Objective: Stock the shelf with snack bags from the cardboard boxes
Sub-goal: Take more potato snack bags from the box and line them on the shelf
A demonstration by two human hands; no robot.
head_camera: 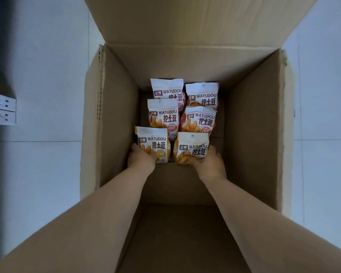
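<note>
As L hand, R hand grip glossy bags — corrugated box.

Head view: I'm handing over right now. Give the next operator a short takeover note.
Hands: left hand grips the near-left snack bag; right hand grips the near-right snack bag.
Both bags are low inside the open cardboard box. Behind them lie four more bags.
Done: both grasped.
Left: lift them out, shelve them, then fetch the rest.
</note>
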